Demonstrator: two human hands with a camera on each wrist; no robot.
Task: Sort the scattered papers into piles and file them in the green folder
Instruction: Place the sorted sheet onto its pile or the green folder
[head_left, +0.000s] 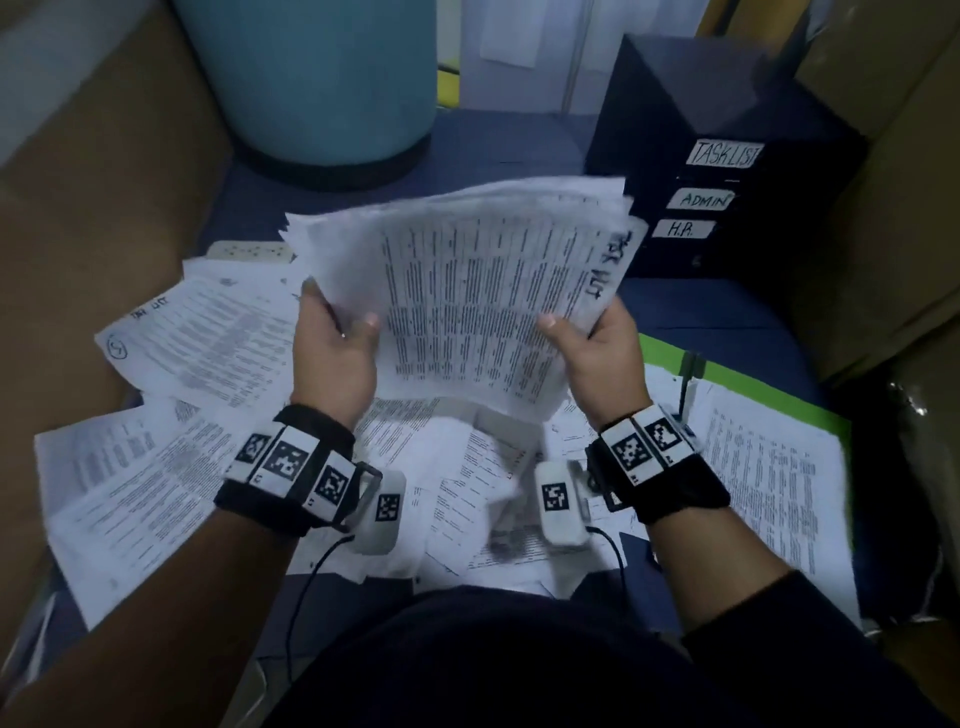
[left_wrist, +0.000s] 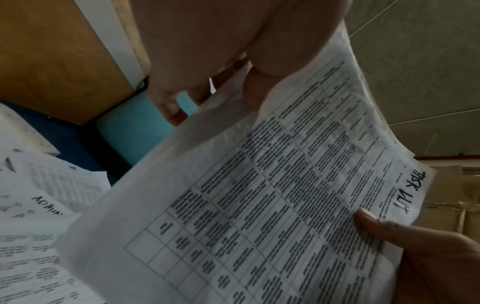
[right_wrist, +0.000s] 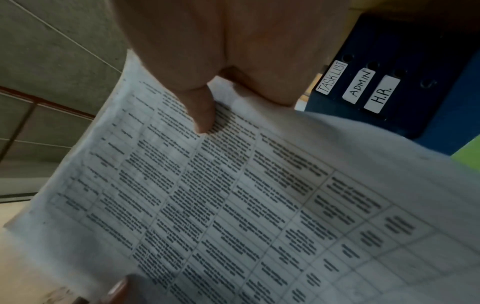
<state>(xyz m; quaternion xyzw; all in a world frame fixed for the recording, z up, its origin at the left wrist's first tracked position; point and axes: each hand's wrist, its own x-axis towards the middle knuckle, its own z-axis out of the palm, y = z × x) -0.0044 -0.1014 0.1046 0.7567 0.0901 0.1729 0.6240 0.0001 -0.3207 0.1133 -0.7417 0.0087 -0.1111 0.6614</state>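
Note:
I hold a stack of printed papers (head_left: 462, 291) up in front of me with both hands; its top sheet carries a handwritten "task list" note. My left hand (head_left: 332, 348) grips the stack's left edge, thumb on top. My right hand (head_left: 597, 348) grips the right edge the same way. The wrist views show the same table-printed sheet (left_wrist: 272, 195) (right_wrist: 233, 195) pinched under a thumb. The green folder (head_left: 769, 395) lies open at the right with sheets on it. Several loose papers (head_left: 171, 415) are scattered below and to the left.
A black file box (head_left: 727, 171) with labels TASK LIST, ADMIN and H.R. stands at the back right. A light blue barrel (head_left: 311, 78) stands behind. Cardboard boxes (head_left: 93, 208) flank both sides. A white power strip (head_left: 249, 252) peeks out behind the papers.

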